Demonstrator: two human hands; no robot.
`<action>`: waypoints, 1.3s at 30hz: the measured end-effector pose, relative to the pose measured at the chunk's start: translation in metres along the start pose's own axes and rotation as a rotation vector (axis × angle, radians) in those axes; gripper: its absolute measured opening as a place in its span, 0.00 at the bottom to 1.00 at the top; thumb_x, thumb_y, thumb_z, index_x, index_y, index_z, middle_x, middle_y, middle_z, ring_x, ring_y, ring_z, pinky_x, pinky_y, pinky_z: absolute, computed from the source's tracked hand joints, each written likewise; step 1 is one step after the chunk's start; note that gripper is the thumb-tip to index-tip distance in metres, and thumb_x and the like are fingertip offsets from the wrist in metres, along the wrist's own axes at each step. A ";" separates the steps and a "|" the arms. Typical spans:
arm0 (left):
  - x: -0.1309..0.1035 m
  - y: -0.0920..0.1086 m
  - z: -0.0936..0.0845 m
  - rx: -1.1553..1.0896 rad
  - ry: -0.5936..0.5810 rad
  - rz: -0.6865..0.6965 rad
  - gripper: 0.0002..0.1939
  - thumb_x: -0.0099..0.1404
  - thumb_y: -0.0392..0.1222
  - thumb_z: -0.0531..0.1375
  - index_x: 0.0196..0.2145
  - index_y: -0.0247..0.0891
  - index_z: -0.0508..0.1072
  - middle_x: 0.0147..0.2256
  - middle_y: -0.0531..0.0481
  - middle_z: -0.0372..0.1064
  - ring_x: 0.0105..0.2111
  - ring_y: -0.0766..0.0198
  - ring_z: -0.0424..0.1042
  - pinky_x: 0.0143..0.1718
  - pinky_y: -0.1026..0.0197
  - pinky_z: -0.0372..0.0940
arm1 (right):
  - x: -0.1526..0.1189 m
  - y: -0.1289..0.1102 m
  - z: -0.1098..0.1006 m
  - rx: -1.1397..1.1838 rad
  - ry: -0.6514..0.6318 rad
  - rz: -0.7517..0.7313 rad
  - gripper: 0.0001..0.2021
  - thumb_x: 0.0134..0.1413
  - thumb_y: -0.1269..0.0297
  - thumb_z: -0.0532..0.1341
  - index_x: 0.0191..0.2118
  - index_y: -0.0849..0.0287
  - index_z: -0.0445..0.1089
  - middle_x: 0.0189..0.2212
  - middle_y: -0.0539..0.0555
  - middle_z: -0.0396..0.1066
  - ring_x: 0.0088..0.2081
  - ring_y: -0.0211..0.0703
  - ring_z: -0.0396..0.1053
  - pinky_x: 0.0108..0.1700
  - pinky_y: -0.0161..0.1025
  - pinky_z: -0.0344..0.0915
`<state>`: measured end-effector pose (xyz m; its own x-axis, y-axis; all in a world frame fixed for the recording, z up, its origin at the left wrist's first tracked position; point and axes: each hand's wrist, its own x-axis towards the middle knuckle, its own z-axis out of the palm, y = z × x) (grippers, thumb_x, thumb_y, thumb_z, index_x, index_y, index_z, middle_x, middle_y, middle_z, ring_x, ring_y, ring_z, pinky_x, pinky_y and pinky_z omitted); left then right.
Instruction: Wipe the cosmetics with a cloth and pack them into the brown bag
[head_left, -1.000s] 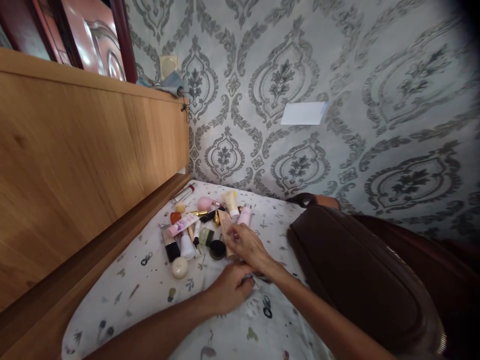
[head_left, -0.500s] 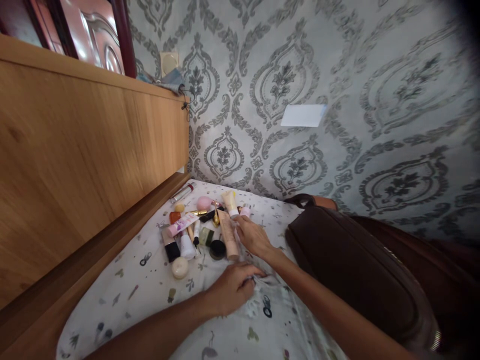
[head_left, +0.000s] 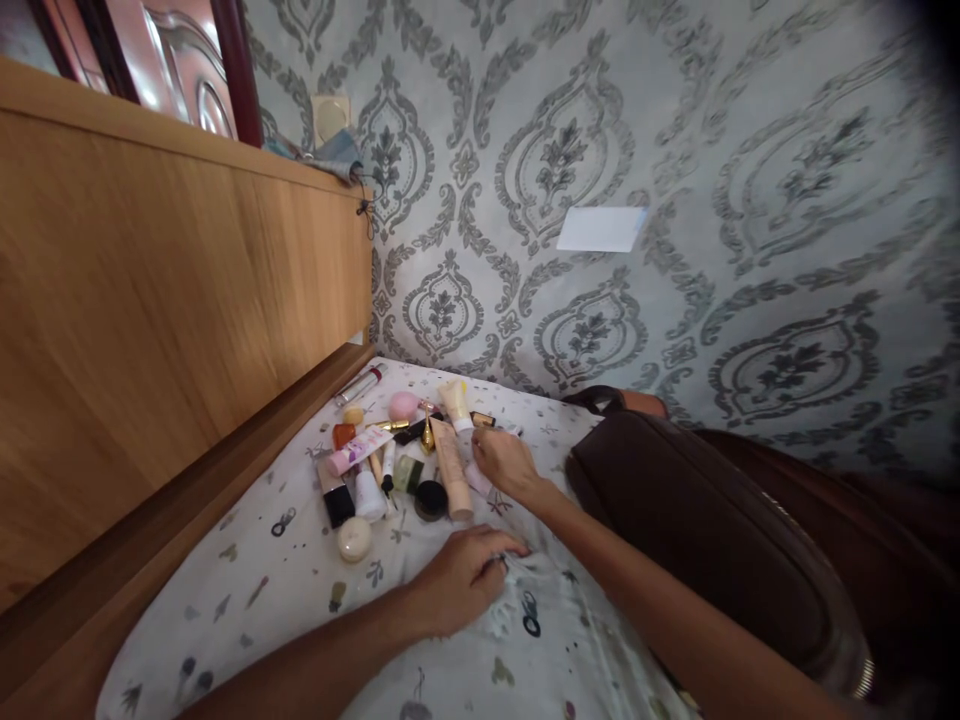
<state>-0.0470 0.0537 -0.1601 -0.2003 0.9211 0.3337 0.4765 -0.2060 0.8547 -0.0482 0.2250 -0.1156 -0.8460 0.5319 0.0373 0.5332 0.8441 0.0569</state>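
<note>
My left hand lies low over the patterned sheet, its thumb and index finger closed on a fold of white cloth. Above it, my right hand is curled round a pale pink item, mostly hidden under the fingers. Just left of that hand are a beige tube and a cream tube. Further left lie a black-lidded jar, a pink-and-white tube, a round cream jar, a pink sponge and several other cosmetics.
A dark brown bag stands close by my right forearm. On the left rises a wooden panel with a ledge along its base. Patterned wallpaper covers the wall behind, with a white paper on it.
The pink item that stood beyond my right hand now shows below its fingers, nearer me. My right hand has curled more tightly. A small dark-and-gold item has come into view behind it.
</note>
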 end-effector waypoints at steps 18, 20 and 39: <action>0.001 -0.005 0.001 0.015 -0.012 0.003 0.22 0.60 0.26 0.52 0.49 0.25 0.76 0.48 0.35 0.76 0.49 0.55 0.75 0.54 0.57 0.66 | 0.055 0.024 0.005 0.086 -0.041 0.144 0.15 0.65 0.57 0.56 0.43 0.62 0.74 0.41 0.59 0.75 0.46 0.50 0.72 0.49 0.49 0.66; 0.001 -0.006 0.001 0.022 -0.013 0.013 0.22 0.60 0.26 0.52 0.50 0.26 0.76 0.48 0.35 0.76 0.49 0.55 0.75 0.53 0.57 0.66 | 0.048 0.023 0.000 0.097 -0.009 0.141 0.16 0.63 0.58 0.56 0.43 0.64 0.76 0.42 0.64 0.75 0.47 0.57 0.71 0.47 0.49 0.65; -0.003 -0.006 0.003 0.049 -0.038 -0.078 0.14 0.60 0.28 0.52 0.43 0.33 0.71 0.47 0.44 0.74 0.47 0.54 0.71 0.50 0.54 0.65 | -0.022 -0.160 -0.046 0.142 -0.172 -0.422 0.14 0.56 0.61 0.59 0.43 0.64 0.76 0.43 0.67 0.77 0.48 0.59 0.74 0.44 0.46 0.69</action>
<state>-0.0470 0.0529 -0.1676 -0.2068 0.9457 0.2506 0.5026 -0.1171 0.8566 -0.1153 0.0751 -0.0801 -0.9829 0.1345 -0.1260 0.1482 0.9832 -0.1062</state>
